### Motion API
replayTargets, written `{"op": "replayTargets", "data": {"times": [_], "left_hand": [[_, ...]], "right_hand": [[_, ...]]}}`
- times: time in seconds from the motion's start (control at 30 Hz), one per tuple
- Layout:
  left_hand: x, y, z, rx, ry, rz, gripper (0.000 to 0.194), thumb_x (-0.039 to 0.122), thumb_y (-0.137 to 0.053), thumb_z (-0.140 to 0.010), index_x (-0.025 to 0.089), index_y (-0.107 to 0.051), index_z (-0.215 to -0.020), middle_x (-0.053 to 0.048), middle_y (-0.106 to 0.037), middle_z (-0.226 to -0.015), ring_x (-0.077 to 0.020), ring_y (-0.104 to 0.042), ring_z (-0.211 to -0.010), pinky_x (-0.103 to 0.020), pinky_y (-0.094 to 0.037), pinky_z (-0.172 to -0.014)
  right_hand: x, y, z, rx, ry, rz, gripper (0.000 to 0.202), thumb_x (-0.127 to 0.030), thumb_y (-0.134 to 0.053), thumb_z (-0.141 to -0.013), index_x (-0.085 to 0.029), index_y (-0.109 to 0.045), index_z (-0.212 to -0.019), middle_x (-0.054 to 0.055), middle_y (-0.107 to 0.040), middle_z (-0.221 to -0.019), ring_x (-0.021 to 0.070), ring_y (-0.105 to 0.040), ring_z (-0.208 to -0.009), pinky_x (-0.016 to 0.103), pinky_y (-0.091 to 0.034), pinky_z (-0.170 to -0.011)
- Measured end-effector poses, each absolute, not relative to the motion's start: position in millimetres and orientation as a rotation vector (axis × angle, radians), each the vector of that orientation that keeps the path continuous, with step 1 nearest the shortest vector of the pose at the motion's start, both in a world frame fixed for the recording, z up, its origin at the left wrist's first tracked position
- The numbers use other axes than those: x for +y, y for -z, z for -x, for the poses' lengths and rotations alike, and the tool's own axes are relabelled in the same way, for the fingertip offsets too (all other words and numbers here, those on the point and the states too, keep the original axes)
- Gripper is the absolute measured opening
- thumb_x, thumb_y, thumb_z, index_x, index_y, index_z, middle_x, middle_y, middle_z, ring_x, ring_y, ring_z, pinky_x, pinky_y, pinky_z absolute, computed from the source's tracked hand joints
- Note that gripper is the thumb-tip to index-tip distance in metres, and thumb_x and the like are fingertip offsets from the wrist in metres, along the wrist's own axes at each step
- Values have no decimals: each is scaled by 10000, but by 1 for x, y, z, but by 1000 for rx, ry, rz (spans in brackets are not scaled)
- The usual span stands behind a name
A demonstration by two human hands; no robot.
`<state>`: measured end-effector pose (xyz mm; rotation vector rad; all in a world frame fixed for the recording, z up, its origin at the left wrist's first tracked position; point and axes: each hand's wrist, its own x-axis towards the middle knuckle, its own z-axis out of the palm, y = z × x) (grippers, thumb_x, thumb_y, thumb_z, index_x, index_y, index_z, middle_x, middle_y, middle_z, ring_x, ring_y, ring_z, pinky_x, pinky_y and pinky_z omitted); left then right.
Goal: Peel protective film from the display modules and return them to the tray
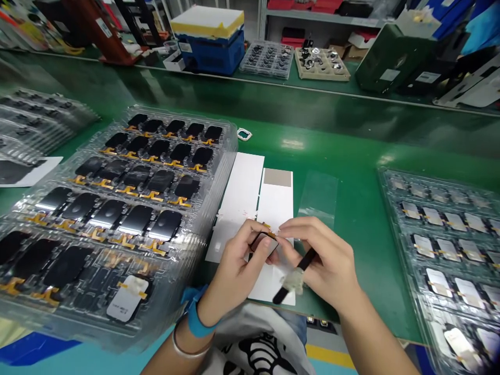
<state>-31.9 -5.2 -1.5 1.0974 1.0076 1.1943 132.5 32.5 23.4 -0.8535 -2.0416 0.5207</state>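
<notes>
My left hand [234, 271] pinches a small display panel [269, 242] between thumb and fingers, its light grey face turned up and an orange flex cable at its far edge. My right hand [330, 258] is closed around a dark stick-like tool [308, 259] wrapped with pale tape near its lower end. The right thumb and index fingertips meet at the panel's flex cable; whether they pinch it is hard to see. Beneath both hands lie white sheets [246, 174] on the green bench. A blue wrist strap [199, 316] circles my left wrist.
To the left, a stack of clear trays [219, 182] holds black display panels with orange cables. Another clear tray [398, 245] with silver-backed panels stands at the right. A transparent film [318, 192] and a small white frame [244, 134] lie on the bench. A blue box [211, 54] sits on the back shelf.
</notes>
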Motion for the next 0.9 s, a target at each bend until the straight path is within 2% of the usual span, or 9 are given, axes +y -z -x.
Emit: {"op": "replayTargets", "data": {"times": [0.07,0.23,0.4,0.57,0.7,0.8,0.9], "left_hand": [[-4,4,32,1057,-1198,-1125,163,342,-544,-994,185,-582,-971,-23,-627,-822,-128,-605,-656,-239,-510,-640],[-4,5,33,1171,-1230,-1261,121,294,-548,-987,193,-608,-960,4,-596,-728,-134,-592,-639,-247,-477,-647],[-5,2,34,1283,-1175,-1398,104,246,-533,-991,201,-626,-992,-12,-633,-791,-145,-595,-708,-256,-463,-685],[-7,2,33,1235,-1234,-1294,91,248,-526,-998,204,-605,-994,-32,-654,-844,-151,-600,-747,-262,-460,-702],[-9,3,32,1123,-1273,-1109,98,315,-497,-1021,223,-506,-987,8,-583,-756,-133,-567,-685,-256,-449,-665],[-10,4,33,1087,-1257,-1048,123,336,-483,-1028,231,-455,-970,19,-555,-742,-133,-560,-701,-253,-440,-659],[-10,4,33,1070,-1269,-1027,130,347,-479,-1030,234,-447,-974,22,-555,-736,-127,-542,-685,-242,-428,-634]], "right_hand": [[33,-20,-134,-2124,-361,863,188,-90,-614,-919,-205,-624,-1067,50,-687,-1002,132,-680,-844,230,-533,-615],[32,-9,-137,-2249,-158,874,330,-22,-516,-924,-202,-595,-1189,62,-696,-1094,161,-691,-892,279,-563,-694],[31,-12,-129,-2251,-145,899,222,-48,-510,-929,-164,-620,-1084,69,-695,-1002,156,-677,-799,267,-516,-613],[47,-21,-125,-1989,-636,1137,103,-150,-588,-910,-187,-655,-841,7,-663,-796,113,-596,-652,227,-421,-535],[62,-16,-124,-1883,-895,1325,156,-240,-696,-826,-187,-650,-686,-6,-646,-689,126,-565,-614,237,-389,-551],[64,-10,-121,-1847,-1121,1281,127,-265,-622,-850,-197,-719,-803,10,-693,-762,153,-613,-683,259,-442,-617],[63,-5,-121,-1800,-1320,1187,196,-268,-576,-855,-199,-748,-920,30,-733,-842,182,-668,-789,297,-502,-715]]}}
